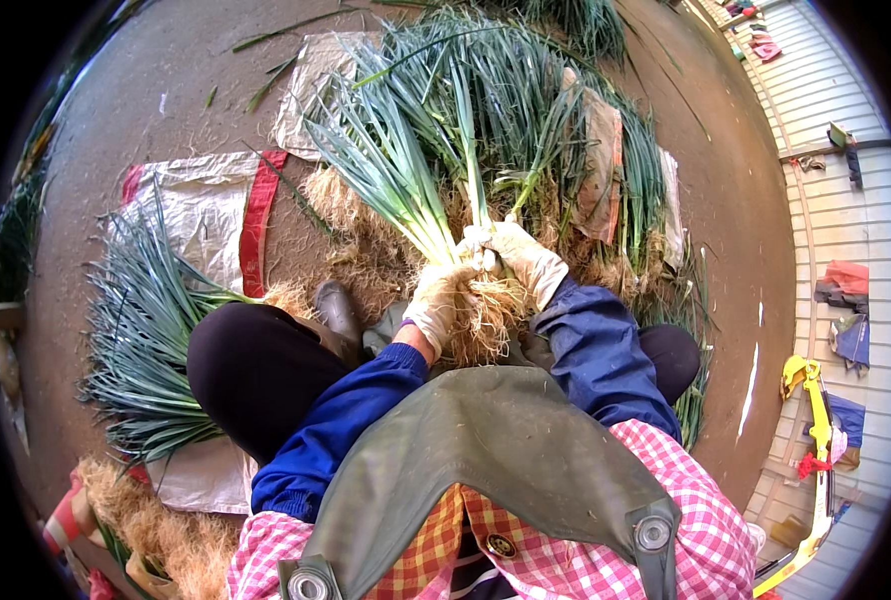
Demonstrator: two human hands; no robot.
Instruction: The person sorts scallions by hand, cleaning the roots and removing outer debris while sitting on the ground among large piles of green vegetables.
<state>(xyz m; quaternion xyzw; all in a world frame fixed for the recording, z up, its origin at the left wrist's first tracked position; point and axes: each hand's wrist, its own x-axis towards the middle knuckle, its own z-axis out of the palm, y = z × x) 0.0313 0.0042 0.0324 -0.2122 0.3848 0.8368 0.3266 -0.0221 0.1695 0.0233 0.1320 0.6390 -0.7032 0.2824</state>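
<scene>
My left hand (438,306), in a pale work glove, is wrapped around a small bunch of green onions (406,205), their leaves fanning up and away to the left. Tangled brown roots (488,312) hang below it. Close beside it, my right hand (528,262), gloved too, has its fingers closed at the base of an upright green onion stalk (469,150). The hands meet at the stems, so the fingertips partly hide each other. Just beyond them lies a large heap of green onions (526,85), roots toward me.
More green onions (151,340) are piled at my left beside a white sack with red edging (201,210). Another sack (311,95) lies by the heap. Trimmed roots (171,525) gather at the lower left. A yellow metal frame (821,450) stands by the pale wall (831,80) at right.
</scene>
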